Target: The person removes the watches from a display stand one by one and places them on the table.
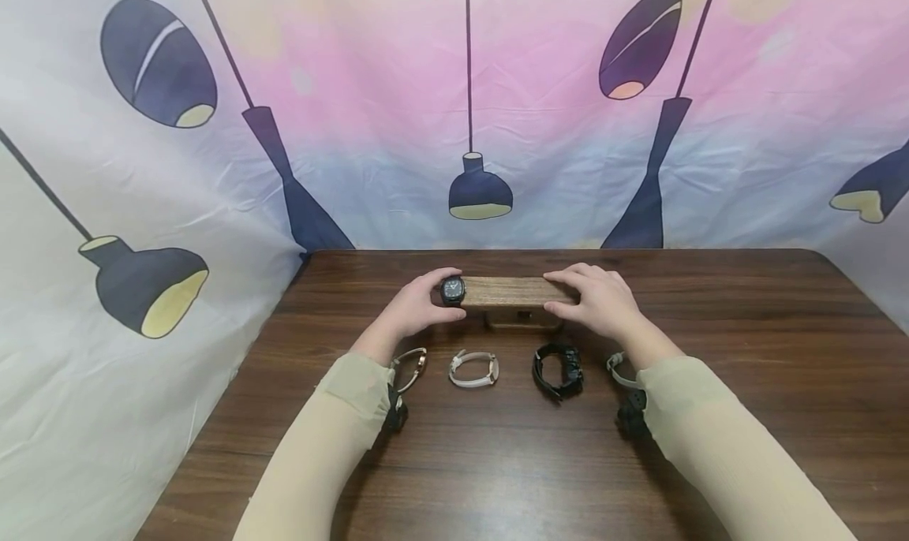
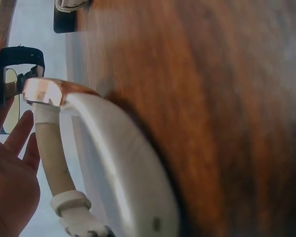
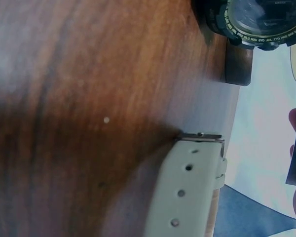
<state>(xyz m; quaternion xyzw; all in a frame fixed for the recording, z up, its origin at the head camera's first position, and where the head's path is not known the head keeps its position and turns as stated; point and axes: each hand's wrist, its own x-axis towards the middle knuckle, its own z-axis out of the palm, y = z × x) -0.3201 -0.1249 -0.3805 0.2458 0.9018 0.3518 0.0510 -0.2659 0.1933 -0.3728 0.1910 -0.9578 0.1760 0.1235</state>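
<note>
A wooden watch stand (image 1: 504,291) with a horizontal bar stands toward the back of the table. Around the bar's left end sits a black watch (image 1: 452,289), its dial facing up. My left hand (image 1: 419,303) holds this watch, thumb at the near side and fingers at the far side. At the opposite end, my right hand (image 1: 600,298) grips the bar between thumb and fingers. In the left wrist view the black watch's strap (image 2: 22,56) loops beside the left fingers. The right wrist view shows only a little of the right hand, at its edge.
Nearer me lie a white watch with a rose-gold case (image 1: 422,358), another white watch (image 1: 493,367), a chunky black watch (image 1: 570,367) and a pale-strapped watch (image 1: 625,381), partly hidden by the right wrist. A printed cloth (image 1: 398,170) hangs behind the wooden table (image 1: 483,462).
</note>
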